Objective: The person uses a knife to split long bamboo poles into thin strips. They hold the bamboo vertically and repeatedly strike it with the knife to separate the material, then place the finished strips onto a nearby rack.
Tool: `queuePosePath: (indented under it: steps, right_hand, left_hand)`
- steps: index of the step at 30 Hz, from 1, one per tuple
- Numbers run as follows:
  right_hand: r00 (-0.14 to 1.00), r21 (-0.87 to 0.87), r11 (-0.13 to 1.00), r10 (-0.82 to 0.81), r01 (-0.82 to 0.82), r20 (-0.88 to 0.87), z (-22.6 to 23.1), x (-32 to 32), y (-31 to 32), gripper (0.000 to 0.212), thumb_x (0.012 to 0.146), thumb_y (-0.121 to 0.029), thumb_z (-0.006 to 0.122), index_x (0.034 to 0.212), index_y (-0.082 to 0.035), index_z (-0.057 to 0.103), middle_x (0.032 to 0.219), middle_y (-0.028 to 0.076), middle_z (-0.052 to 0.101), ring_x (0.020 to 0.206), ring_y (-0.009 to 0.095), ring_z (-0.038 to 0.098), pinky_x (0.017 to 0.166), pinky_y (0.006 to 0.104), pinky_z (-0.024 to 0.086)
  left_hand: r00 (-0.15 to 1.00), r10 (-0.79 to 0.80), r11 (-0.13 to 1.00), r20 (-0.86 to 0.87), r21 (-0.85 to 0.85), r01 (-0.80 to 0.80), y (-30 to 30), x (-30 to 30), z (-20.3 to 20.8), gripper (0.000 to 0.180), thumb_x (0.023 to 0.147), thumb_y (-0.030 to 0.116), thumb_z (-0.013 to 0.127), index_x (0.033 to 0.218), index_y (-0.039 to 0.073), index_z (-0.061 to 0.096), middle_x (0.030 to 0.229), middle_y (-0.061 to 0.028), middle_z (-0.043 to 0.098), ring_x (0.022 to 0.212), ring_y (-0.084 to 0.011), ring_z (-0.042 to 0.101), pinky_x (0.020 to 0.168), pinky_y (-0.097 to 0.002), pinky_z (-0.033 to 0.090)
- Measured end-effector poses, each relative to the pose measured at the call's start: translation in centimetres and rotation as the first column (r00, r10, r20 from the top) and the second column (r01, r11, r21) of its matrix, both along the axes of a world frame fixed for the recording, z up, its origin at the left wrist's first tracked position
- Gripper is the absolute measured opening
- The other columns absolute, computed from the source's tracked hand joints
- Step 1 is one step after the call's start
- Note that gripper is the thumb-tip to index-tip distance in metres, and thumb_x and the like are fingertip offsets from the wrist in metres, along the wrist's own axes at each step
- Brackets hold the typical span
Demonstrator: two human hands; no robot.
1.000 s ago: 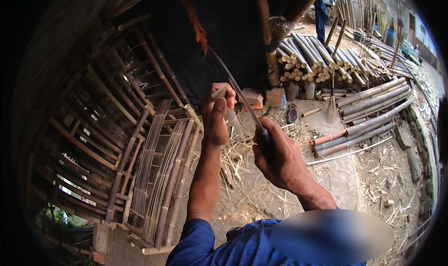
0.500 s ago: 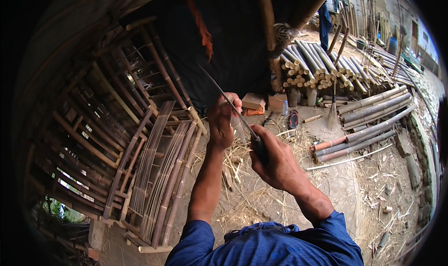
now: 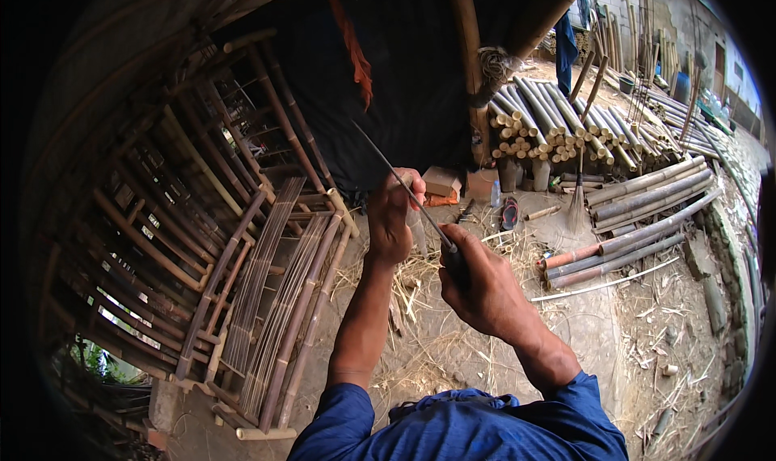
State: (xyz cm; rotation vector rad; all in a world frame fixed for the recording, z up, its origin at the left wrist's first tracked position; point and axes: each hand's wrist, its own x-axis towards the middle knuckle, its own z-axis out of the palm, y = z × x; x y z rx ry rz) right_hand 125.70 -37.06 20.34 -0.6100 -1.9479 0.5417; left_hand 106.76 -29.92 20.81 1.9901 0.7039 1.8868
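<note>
My right hand (image 3: 489, 287) is closed around the dark handle (image 3: 456, 268) of a long, thin blade, seen almost edge-on. The blade (image 3: 374, 147) slants up and left from that fist, passing by the fingers of my left hand (image 3: 393, 218). Those left fingers are curled beside the blade. Below them a pale, tapered piece (image 3: 419, 236) shows, too indistinct to name. Whether the left fingers grip it or the blade is hidden. Both hands are held in front of me, above the littered ground.
A bamboo bench frame (image 3: 279, 299) stands at my left. Cut bamboo poles (image 3: 558, 113) are stacked at the far right, with more poles (image 3: 622, 251) lying nearer. A broom (image 3: 578, 202), a sandal (image 3: 509, 213), a cardboard box (image 3: 441, 182) and bamboo shavings (image 3: 453, 348) are on the ground.
Both hands and the blade sit slightly farther right and lower in view, their grips looking the same. The surroundings have shifted slightly too.
</note>
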Motion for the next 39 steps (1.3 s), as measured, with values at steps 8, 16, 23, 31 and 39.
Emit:
queuePosePath:
  steps: [8,16,23,31,39]
  right_hand:
    - [0.997,-0.128,0.992,-0.006,0.015,0.073,2.3,1.5,0.6,0.041,0.088,-0.008,0.058,0.126,-0.002,0.044,0.099,0.027,0.061,0.081,0.047,0.063,0.066,0.0526,0.049]
    - [0.996,-0.165,0.985,-0.042,0.054,0.074,-3.0,3.5,-0.3,0.022,0.087,-0.008,0.055,0.104,-0.002,0.043,0.074,0.03,0.06,0.073,0.053,0.058,0.062,0.0585,0.045]
    - [0.986,-0.106,0.986,-0.114,0.127,0.121,1.6,7.1,3.3,0.022,0.088,-0.008,0.054,0.104,0.002,0.043,0.079,0.03,0.062,0.074,0.049,0.062,0.064,0.0553,0.048]
    - [0.81,0.237,0.884,-0.464,0.402,0.359,0.4,10.3,8.0,0.034,0.092,-0.011,0.053,0.121,0.002,0.042,0.087,0.022,0.058,0.06,0.036,0.067,0.044,0.0448,0.053]
    - [0.949,-0.321,0.927,-0.098,0.197,0.3,-12.6,5.4,14.6,0.021,0.086,-0.009,0.052,0.101,0.005,0.047,0.079,0.029,0.064,0.076,0.046,0.065,0.07,0.0539,0.051]
  left_hand:
    - [0.693,0.667,0.615,0.273,0.325,-0.719,-3.8,-0.4,10.2,0.077,0.099,0.06,0.023,0.154,0.006,0.02,0.152,-0.0179,0.036,0.143,-0.0286,0.031,0.117,-0.0471,0.019]
    - [0.03,0.817,0.521,-0.575,0.716,-0.464,0.6,7.6,9.6,0.078,0.092,0.069,0.034,0.151,0.019,0.035,0.157,-0.0112,0.031,0.149,-0.0334,0.016,0.111,-0.0707,-0.006]
    - [0.509,0.717,0.695,-0.476,0.541,-0.474,-4.9,10.6,17.0,0.031,0.082,0.014,0.077,0.108,0.003,0.066,0.092,-0.0091,0.065,0.081,-0.0214,0.061,0.076,-0.0346,0.049]
    - [0.732,0.594,0.804,-0.334,0.227,-0.55,1.8,9.3,8.6,0.013,0.085,0.003,0.074,0.095,-0.003,0.069,0.092,-0.0042,0.068,0.081,-0.0092,0.064,0.073,-0.0218,0.053]
    - [0.875,0.441,0.897,-0.2,0.056,-0.439,2.5,9.7,5.7,0.033,0.094,0.012,0.066,0.123,-0.002,0.058,0.111,-0.0105,0.064,0.098,-0.0134,0.061,0.084,-0.0253,0.05]
